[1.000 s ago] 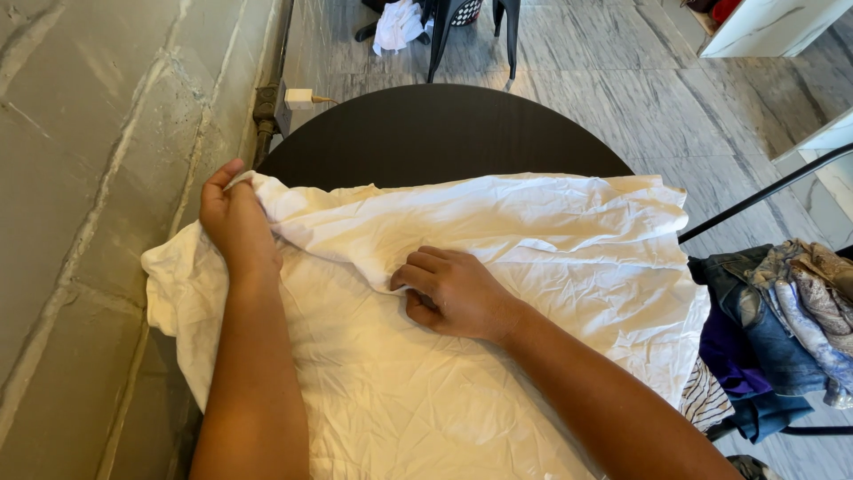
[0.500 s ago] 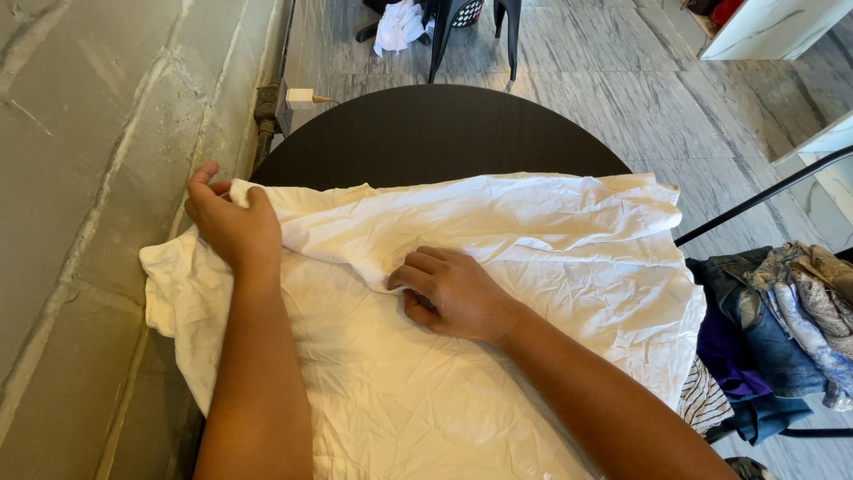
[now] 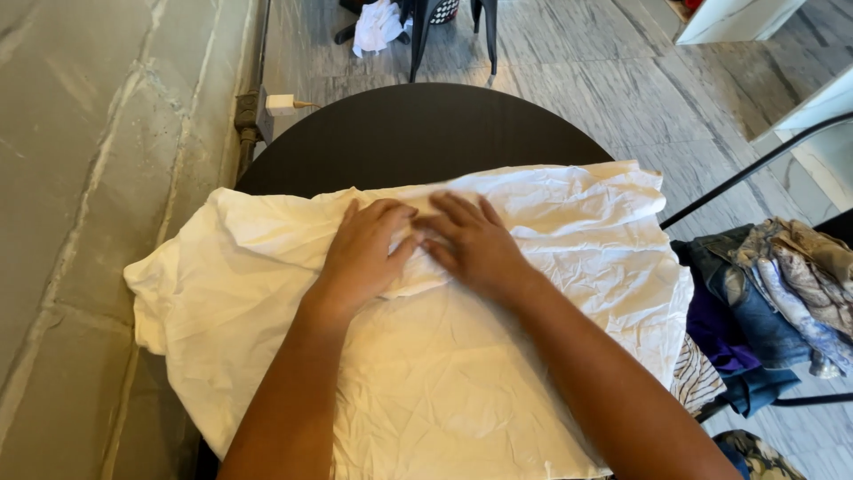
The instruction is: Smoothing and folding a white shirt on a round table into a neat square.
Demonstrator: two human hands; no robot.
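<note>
A large wrinkled white cloth lies spread over a round black table, hanging off its left and right sides. Both my hands rest flat on the cloth near its middle, side by side, fingers pointing away from me. My left hand lies palm down with fingers slightly apart. My right hand presses beside it, its fingertips touching those of the left. Neither hand grips a fold. The far part of the table top is bare.
A grey stone wall runs along the left with a white plug in a socket. A pile of clothes, jeans and patterned fabric, sits at the right. Chair legs and a white rag stand beyond the table.
My left hand let go of the cloth's left corner and moved right to the middle. My right hand opened flat and shifted slightly up. The cloth's left edge now lies flatter.
</note>
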